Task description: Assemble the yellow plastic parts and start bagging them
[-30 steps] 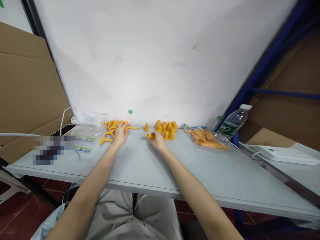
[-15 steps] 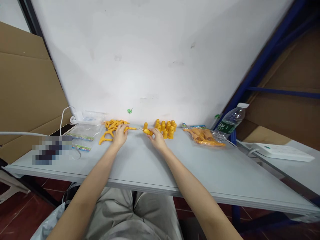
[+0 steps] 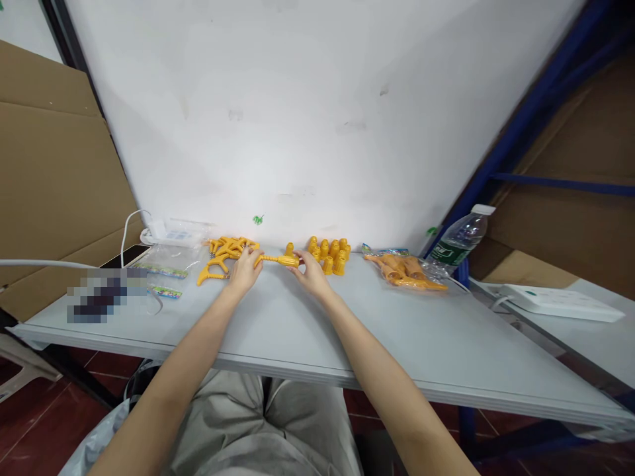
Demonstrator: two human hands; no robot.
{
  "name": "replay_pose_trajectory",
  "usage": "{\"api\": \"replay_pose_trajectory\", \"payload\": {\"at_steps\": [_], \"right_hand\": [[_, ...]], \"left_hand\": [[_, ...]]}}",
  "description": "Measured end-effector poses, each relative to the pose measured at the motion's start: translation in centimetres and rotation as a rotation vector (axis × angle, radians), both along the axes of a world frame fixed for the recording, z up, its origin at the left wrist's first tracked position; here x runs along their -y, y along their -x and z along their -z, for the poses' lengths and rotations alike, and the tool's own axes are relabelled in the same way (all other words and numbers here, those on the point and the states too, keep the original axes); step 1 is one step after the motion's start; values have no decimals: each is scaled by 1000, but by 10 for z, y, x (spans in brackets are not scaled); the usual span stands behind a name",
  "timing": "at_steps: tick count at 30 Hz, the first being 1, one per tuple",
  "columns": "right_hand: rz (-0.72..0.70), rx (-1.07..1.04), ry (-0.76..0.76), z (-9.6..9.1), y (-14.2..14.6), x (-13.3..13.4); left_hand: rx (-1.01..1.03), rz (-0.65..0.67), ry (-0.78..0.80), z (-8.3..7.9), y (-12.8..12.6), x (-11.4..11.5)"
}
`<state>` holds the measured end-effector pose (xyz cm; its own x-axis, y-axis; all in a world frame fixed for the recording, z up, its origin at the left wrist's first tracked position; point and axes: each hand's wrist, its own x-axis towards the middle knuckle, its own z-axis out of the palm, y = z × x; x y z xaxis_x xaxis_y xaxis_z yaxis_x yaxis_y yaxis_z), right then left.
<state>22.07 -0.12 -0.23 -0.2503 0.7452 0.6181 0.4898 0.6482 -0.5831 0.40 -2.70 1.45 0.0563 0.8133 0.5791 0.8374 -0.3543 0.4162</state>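
Note:
My left hand [image 3: 244, 270] is closed around a yellow plastic handle piece [image 3: 268, 258], whose ribbed shaft points right. My right hand [image 3: 311, 274] pinches a yellow cup-shaped sleeve [image 3: 288, 261], lying sideways in line with the shaft and meeting its end. No metal spiral shows between the two parts now. Beside my left hand lies a pile of yellow forked handle pieces [image 3: 217, 266]. One sleeve [image 3: 289, 248] stands alone behind the joined parts. To the right of my right hand, several more upright yellow sleeves [image 3: 339, 265] stand grouped.
A clear bag of yellow parts [image 3: 404, 270] lies at the right, near a water bottle [image 3: 456, 241]. Clear bags with printed strips [image 3: 166, 272] and a white cable [image 3: 124, 231] lie left. A white wall [image 3: 317, 132] backs the grey table [image 3: 297, 330]; cardboard [image 3: 54, 178] stands left.
The metal spiral visible between the shaft and the sleeve is now covered. My left hand has shifted slightly right with the handle piece; the sleeve has straightened into line with the shaft.

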Motion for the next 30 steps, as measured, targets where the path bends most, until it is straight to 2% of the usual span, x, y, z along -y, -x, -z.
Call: {"api": "replay_pose_trajectory", "payload": {"at_steps": [5,12,18,22,27,30], "right_hand": [[-24,-132,153,-5,-1,2],[-185,-202,272,-8,-10,-1],[-181,-228,335,-21,-9,10],[-112,-261,406,-27,-3,18],[-39,-380,505,-28,6,19],[7,-354,520,-26,7,18]], "left_hand": [[-4,-21,36,-1,-1,1],[4,-14,23,-2,1,2],[27,22,-11,-2,1,2],[40,34,-47,-1,-2,3],[73,36,-63,-2,-5,3],[81,27,-43,-3,-5,3]]}}
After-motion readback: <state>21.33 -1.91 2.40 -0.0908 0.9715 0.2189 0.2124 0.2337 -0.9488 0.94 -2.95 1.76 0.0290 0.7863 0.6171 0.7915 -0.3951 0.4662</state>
